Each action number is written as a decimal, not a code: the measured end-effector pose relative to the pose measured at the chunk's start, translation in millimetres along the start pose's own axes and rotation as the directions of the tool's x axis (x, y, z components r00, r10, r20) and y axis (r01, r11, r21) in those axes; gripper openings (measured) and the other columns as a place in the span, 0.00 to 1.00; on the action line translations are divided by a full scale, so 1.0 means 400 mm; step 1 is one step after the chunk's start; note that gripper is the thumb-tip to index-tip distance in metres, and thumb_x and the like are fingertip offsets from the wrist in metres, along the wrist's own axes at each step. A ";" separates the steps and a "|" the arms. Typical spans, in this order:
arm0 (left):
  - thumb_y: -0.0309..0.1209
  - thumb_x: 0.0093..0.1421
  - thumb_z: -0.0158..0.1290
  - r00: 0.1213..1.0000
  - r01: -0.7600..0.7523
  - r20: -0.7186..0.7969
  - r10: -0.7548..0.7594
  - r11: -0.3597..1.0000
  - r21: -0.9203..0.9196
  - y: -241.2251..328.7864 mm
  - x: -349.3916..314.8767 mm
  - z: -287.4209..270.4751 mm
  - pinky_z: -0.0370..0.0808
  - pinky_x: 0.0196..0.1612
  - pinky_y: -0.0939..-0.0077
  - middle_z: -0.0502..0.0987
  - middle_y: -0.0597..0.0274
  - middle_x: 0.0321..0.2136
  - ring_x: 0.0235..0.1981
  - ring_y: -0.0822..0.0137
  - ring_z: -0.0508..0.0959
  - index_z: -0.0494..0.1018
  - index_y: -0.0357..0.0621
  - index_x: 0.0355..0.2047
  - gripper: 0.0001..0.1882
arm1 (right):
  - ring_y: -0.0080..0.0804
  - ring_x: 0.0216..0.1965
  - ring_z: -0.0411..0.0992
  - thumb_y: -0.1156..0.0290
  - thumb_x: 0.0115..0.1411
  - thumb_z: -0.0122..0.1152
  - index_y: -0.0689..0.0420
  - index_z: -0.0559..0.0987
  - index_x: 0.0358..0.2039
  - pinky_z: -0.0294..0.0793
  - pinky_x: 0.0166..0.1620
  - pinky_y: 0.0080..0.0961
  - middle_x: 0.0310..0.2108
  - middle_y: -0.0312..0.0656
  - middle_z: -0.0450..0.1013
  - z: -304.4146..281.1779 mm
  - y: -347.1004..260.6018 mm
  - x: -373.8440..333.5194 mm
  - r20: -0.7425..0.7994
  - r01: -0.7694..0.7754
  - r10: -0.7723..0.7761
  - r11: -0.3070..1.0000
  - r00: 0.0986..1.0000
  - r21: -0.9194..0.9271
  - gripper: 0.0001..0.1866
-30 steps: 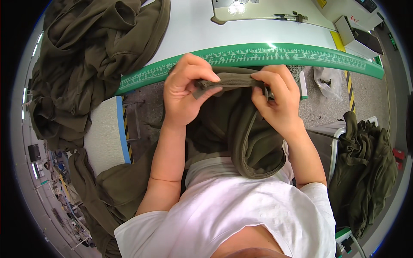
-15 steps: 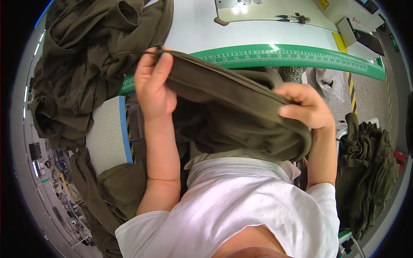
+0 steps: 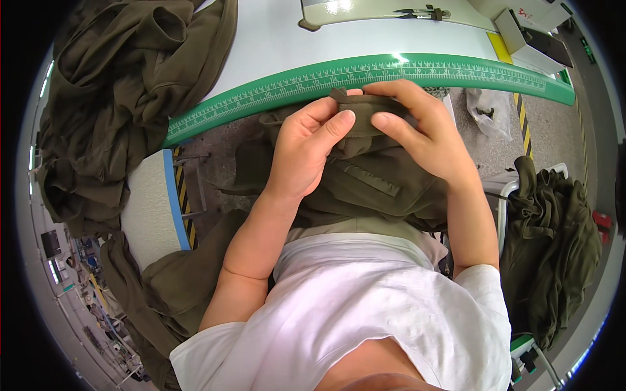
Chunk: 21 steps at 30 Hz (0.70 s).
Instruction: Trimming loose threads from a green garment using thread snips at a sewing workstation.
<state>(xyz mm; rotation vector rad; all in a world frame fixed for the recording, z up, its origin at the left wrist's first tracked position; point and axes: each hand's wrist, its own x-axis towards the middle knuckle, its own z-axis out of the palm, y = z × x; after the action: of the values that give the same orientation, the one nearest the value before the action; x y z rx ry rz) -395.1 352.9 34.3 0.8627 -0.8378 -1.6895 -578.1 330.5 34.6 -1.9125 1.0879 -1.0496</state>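
Note:
An olive-brown garment (image 3: pixel 385 201) hangs bunched over my lap, a narrow slit-like strip showing on its front. My left hand (image 3: pixel 305 146) pinches the upper edge between thumb and fingers, and a small dark fabric end sticks up beside the fingertips. On the same edge, close by, my right hand (image 3: pixel 427 130) is curled, its fingers over the top and its thumb on the near side. The cloth between the two hands is short and folded. Both hands are just in front of the table's green ruler edge (image 3: pixel 287 91).
Heaped olive-brown garments (image 3: pixel 124 85) cover the table's left end. Part of a sewing machine bed (image 3: pixel 365 12) with thread snips (image 3: pixel 424 13) lies at the far side. More garments (image 3: pixel 548 247) hang at the right. A padded blue-edged board (image 3: pixel 150 208) stands left; a plastic bag (image 3: pixel 489 114) lies beyond.
My hands have come together from a wide hold on the stretched edge. The left hand moved right and slightly down, the right hand left and up. The stretched cloth has slackened into folds.

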 end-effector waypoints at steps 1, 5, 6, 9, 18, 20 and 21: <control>0.26 0.62 0.53 1.000 0.003 0.001 -0.003 1.000 -0.001 -0.003 0.000 0.000 0.71 0.45 0.84 0.76 0.64 0.36 0.37 0.79 0.73 0.73 0.35 0.42 0.10 | 0.28 0.34 0.71 0.71 0.60 0.57 0.63 0.76 0.38 0.68 0.40 0.22 0.29 0.37 0.74 0.008 -0.003 0.005 0.067 -0.112 0.106 0.989 0.992 0.098 0.09; 0.25 0.61 0.54 0.992 -0.114 -0.047 0.115 0.993 0.033 -0.017 -0.001 -0.014 0.70 0.44 0.85 0.76 0.66 0.35 0.36 0.79 0.73 0.73 0.34 0.41 0.09 | 0.16 0.29 0.65 0.69 0.62 0.57 0.61 0.76 0.34 0.65 0.35 0.15 0.26 0.30 0.70 0.016 0.026 0.007 0.172 -0.280 0.231 0.889 0.958 0.363 0.08; 0.25 0.60 0.54 0.993 -0.110 -0.025 0.112 0.990 0.091 -0.018 -0.001 -0.023 0.70 0.43 0.86 0.76 0.66 0.34 0.36 0.80 0.73 0.73 0.35 0.41 0.09 | 0.13 0.28 0.63 0.68 0.62 0.57 0.60 0.76 0.32 0.64 0.34 0.13 0.25 0.28 0.69 0.019 0.032 0.006 0.186 -0.304 0.245 0.843 0.952 0.444 0.08; 0.24 0.60 0.55 0.995 -0.102 0.018 0.100 0.973 0.205 -0.024 0.002 -0.046 0.70 0.43 0.86 0.76 0.66 0.34 0.36 0.80 0.73 0.73 0.35 0.40 0.09 | 0.13 0.27 0.62 0.68 0.62 0.56 0.59 0.75 0.30 0.63 0.32 0.13 0.24 0.28 0.69 0.028 0.032 0.000 0.219 -0.359 0.284 0.711 0.933 0.605 0.08; 0.25 0.60 0.55 1.000 -0.009 -0.017 0.009 1.000 -0.001 -0.045 0.021 -0.049 0.71 0.40 0.87 0.76 0.67 0.32 0.32 0.81 0.73 0.73 0.36 0.39 0.08 | 0.12 0.27 0.65 0.68 0.64 0.54 0.57 0.74 0.28 0.63 0.32 0.11 0.24 0.28 0.70 0.064 0.041 -0.008 0.318 -0.442 0.370 0.321 0.873 0.838 0.09; 0.26 0.60 0.55 0.997 -0.025 -0.066 0.027 0.999 0.040 -0.042 0.018 -0.040 0.71 0.39 0.87 0.76 0.68 0.31 0.31 0.81 0.73 0.73 0.35 0.39 0.08 | 0.13 0.27 0.65 0.69 0.63 0.54 0.57 0.74 0.28 0.63 0.32 0.12 0.25 0.28 0.70 0.063 0.044 -0.009 0.282 -0.422 0.369 0.385 0.886 0.821 0.08; 0.26 0.60 0.55 0.997 -0.023 -0.066 0.026 0.999 0.039 -0.039 0.016 -0.036 0.71 0.39 0.87 0.76 0.68 0.31 0.31 0.81 0.73 0.73 0.35 0.39 0.08 | 0.13 0.27 0.65 0.70 0.63 0.54 0.57 0.74 0.29 0.64 0.33 0.12 0.26 0.29 0.71 0.061 0.046 -0.009 0.245 -0.400 0.364 0.448 0.899 0.800 0.07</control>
<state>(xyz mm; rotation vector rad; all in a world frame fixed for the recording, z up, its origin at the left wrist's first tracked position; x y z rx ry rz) -391.5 348.8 12.9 0.9265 -0.8345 -1.6189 -563.8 330.3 7.4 -0.8254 0.7088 -0.9903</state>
